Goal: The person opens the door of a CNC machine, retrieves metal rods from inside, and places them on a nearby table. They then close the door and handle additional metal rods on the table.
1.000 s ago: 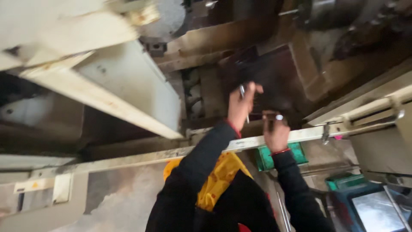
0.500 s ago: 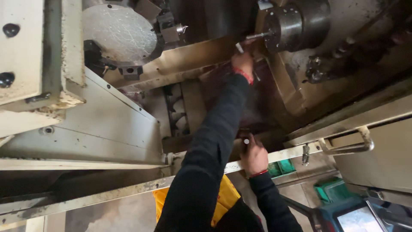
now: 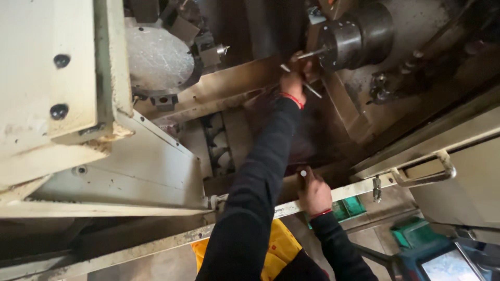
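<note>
A: Head view. Left hand point(image 3: 292, 83), upper centre of the frame, is closed on a thin metal rod point(image 3: 312, 91) just beside the dark chuck point(image 3: 354, 36). Right hand point(image 3: 314, 191), lower centre, is pinched on a small round silver piece point(image 3: 303, 173) and rests by the pale rail point(image 3: 359, 188).

B: Tips?

A: My read: keep the rod square to the chuck nose, sleeve clear of the turret point(image 3: 159, 60), and stay braced on the rail.

B: Count?

A: Two hands, one rod held, one chuck, one turret, one silver piece.
</note>
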